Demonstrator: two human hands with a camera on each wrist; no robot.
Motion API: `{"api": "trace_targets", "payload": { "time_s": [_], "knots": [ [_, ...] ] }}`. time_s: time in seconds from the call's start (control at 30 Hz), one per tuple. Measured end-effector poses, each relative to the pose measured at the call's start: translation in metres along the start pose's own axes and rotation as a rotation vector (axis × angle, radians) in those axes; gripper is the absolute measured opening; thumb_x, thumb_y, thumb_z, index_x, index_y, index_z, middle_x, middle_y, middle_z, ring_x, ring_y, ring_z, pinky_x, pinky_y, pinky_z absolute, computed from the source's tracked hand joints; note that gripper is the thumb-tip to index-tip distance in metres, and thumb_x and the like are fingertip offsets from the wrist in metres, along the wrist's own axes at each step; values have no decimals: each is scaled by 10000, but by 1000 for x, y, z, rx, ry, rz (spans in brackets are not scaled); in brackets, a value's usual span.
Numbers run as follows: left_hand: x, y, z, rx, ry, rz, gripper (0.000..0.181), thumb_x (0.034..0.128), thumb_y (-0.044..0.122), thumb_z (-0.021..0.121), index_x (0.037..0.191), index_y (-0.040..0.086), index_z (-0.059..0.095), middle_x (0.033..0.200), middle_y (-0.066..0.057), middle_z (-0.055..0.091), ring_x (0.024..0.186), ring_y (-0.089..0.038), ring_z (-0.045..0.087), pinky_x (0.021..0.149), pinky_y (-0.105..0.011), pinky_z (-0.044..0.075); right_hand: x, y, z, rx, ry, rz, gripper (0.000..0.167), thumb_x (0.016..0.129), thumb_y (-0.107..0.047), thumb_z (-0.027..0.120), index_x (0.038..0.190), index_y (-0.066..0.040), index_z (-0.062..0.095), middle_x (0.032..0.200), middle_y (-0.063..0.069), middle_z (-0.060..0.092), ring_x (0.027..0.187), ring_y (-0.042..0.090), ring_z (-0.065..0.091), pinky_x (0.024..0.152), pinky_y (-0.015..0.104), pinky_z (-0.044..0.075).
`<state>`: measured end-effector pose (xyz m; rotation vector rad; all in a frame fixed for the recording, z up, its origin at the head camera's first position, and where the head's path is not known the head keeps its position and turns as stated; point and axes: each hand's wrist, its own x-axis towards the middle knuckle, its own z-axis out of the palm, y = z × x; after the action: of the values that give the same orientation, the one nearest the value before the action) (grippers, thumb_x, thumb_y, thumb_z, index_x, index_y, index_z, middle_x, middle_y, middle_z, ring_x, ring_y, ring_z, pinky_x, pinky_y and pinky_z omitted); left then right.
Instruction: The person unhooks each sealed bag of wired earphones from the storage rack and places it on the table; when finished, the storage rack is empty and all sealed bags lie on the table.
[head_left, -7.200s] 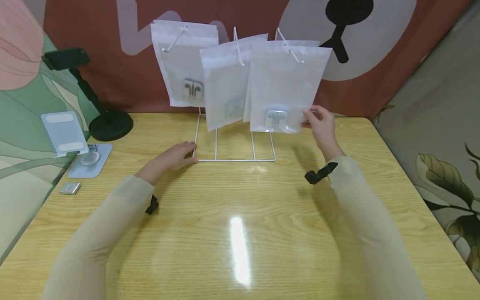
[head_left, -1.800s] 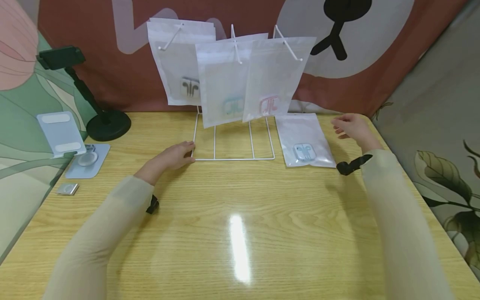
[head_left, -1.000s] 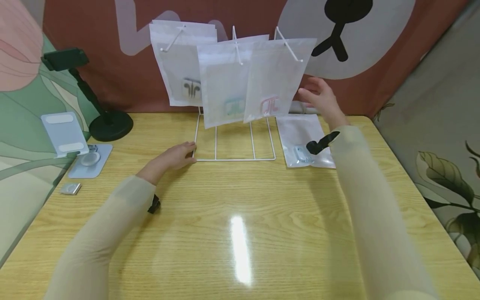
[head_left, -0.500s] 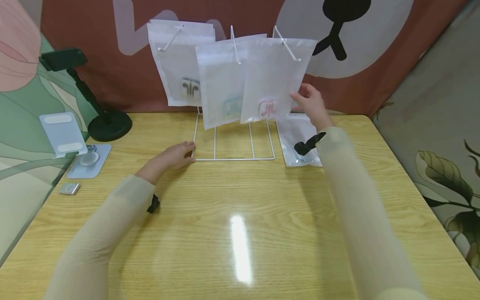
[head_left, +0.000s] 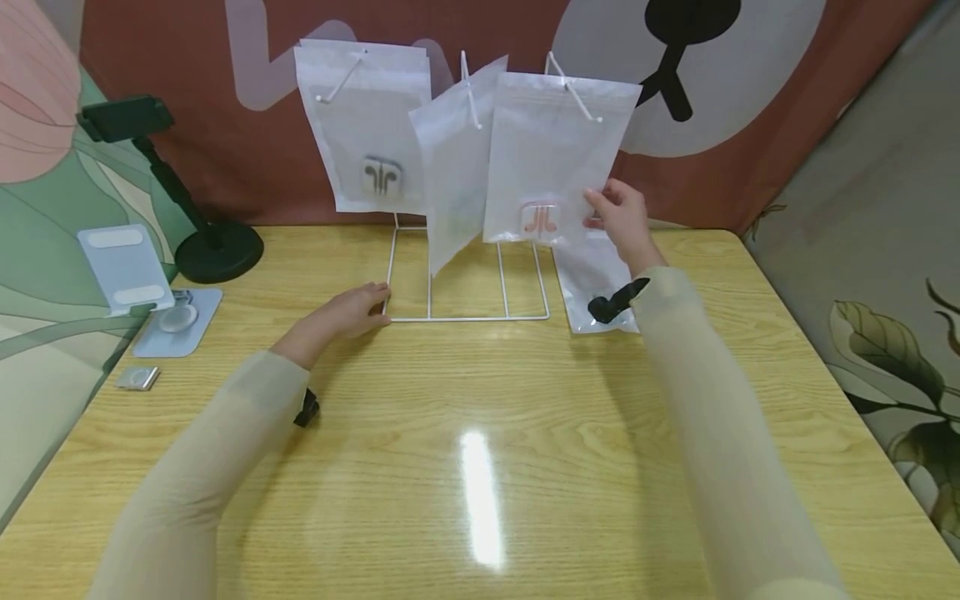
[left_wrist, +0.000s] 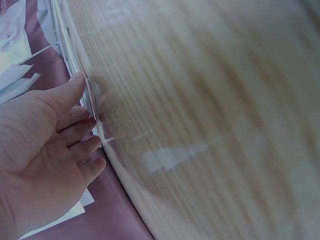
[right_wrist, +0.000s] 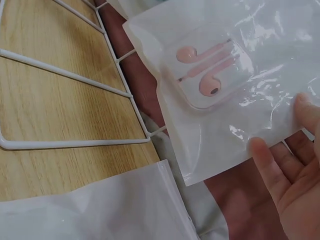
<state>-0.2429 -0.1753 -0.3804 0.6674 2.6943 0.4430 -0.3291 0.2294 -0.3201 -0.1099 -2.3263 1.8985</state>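
Note:
In the head view my right hand [head_left: 628,221] pinches the right edge of a white zip bag [head_left: 551,154] on the right hook of a white wire rack [head_left: 472,319]. A clear case of pink earphones [right_wrist: 207,70] shows inside the bag in the right wrist view. My left hand [head_left: 341,315] rests at the rack base's left front corner, its fingers relaxed against the wire. A middle bag [head_left: 457,167] hangs turned partly sideways. On the left hook, the front bag [head_left: 360,117] contains dark earphones [head_left: 382,177]. Another bag [head_left: 581,292] lies flat under my right forearm, partly hidden.
A black phone stand [head_left: 217,250] is at the back left of the wooden table [head_left: 420,467]. Before it are a light blue folding stand [head_left: 127,262] and a small silver square item [head_left: 138,378]. A printed curtain backs the table.
A bag with blue earphones has come off the right hook onto the table. My right hand then moved back left and took hold of the pink-earphone bag. The middle bag turned; my left hand stayed.

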Motion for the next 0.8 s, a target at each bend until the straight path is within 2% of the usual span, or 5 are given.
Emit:
{"api": "trace_targets", "payload": {
  "time_s": [0.13, 0.33, 0.63, 0.8],
  "knots": [
    [0, -1, 0, 7, 0, -1, 579, 951, 172, 523, 1392, -103, 266, 1447, -270, 210, 1330, -411, 157, 1085, -486, 141, -3, 2, -1, 3, 26, -35, 294, 867, -285, 628, 1079, -81, 629, 1039, 67, 580, 772, 168, 560, 710, 250, 536],
    [-1, 0, 0, 3, -3, -7, 578, 954, 177, 519, 1396, -96, 264, 1450, -266, 206, 1332, -408, 155, 1084, -487, 143, -8, 4, -3, 36, 50, -79, 188, 858, -249, 651, 934, -78, 635, 892, 51, 575, 666, 165, 562, 651, 227, 537],
    [-1, 0, -1, -6, -10, -12, 578, 960, 188, 509, 1406, -81, 257, 1461, -254, 191, 1337, -407, 134, 1083, -498, 135, -24, 3, -11, 66, 5, -163, 139, 865, -192, 651, 832, -60, 622, 797, 53, 577, 624, 164, 586, 617, 221, 540],
    [0, -1, 0, -2, -10, -13, 581, 961, 198, 509, 1410, -72, 258, 1462, -252, 192, 1338, -404, 136, 1083, -500, 135, -34, 4, -16, 67, 3, -211, 96, 867, -161, 648, 809, -86, 640, 778, 38, 599, 616, 152, 585, 610, 214, 538]
  ]
}}
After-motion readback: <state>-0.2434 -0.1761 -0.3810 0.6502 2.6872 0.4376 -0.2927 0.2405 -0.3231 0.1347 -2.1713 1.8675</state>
